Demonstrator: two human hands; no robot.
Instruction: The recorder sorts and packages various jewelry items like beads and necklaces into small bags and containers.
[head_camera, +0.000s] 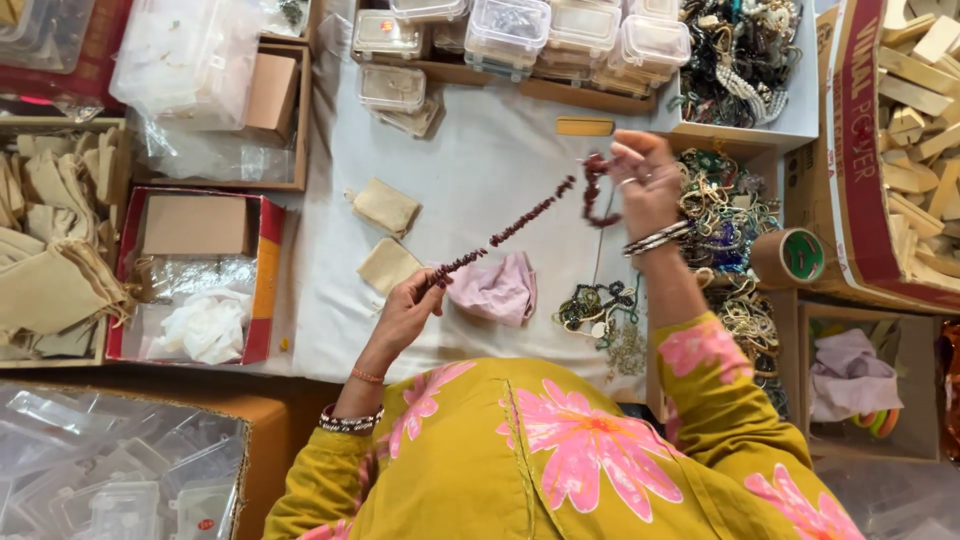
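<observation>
We hold a bead strand (520, 222) stretched taut between both hands above the table (480, 160). Our left hand (405, 315) pinches its lower end near our body, the grip closed on the beads. Our right hand (645, 180) is raised farther out, with its fingers pinching the upper end, where the strand bunches into a small hanging loop. The strand's long axis runs diagonally, rising from the left hand up and away to the right hand; neither hand is nearer, since each holds an end. The beads are small, dark red and closely strung. Just beyond the left hand a pink pouch (495, 288) lies on the cloth, with two tan pouches (385, 210) further left. A heap of mixed necklaces (725, 215) sits in a box beside the right hand.
</observation>
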